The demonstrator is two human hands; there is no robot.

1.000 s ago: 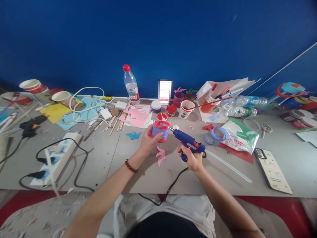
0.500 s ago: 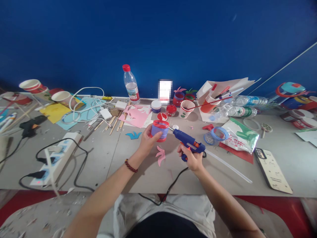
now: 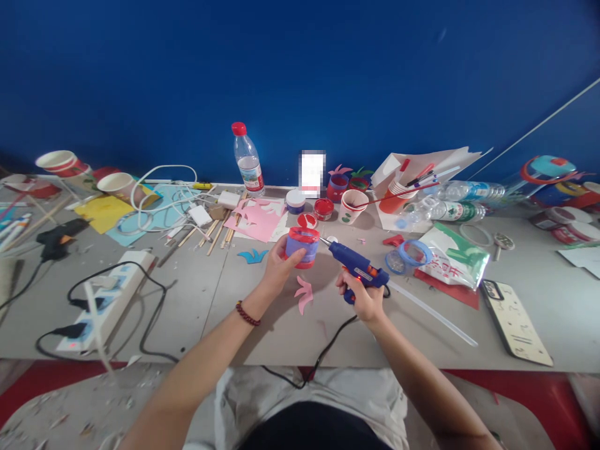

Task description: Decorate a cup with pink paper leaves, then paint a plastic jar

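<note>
- Left hand (image 3: 280,264) is wrapped around the little purple-and-red cup (image 3: 300,252), thumb across the front. The cup's up over the middle of the table (image 3: 225,325), and I can't tell if its bottom touches down.
- Right hand (image 3: 363,295) has a firm grip on the blue glue gun (image 3: 359,265), nozzle aimed at the cup's rim.
- Biggest worry imo: burnt fingers. There's a red light on the gun, so I'd assume it's hot, and the left hand is close to that nozzle. One slip could do it.
- Squeezing too hard might dent the cup if the wall is thin, and then glue could land off target.
- Stray drips could hit the pink cutout (image 3: 304,295) lying just in front of the cup.
- The black cord (image 3: 334,341) drops over the table edge by the person's lap, so a snag could tug the gun sideways.
- Hard to see: whether the nozzle touches the rim, whether any glue is out, and the trigger (fingers cover it).
- Also can't tell if the long clear glue stick (image 3: 433,314) is loaded or just lying behind the gun.
- Something white (image 3: 312,170) at the back is pixelated, no clue what it is.
</note>
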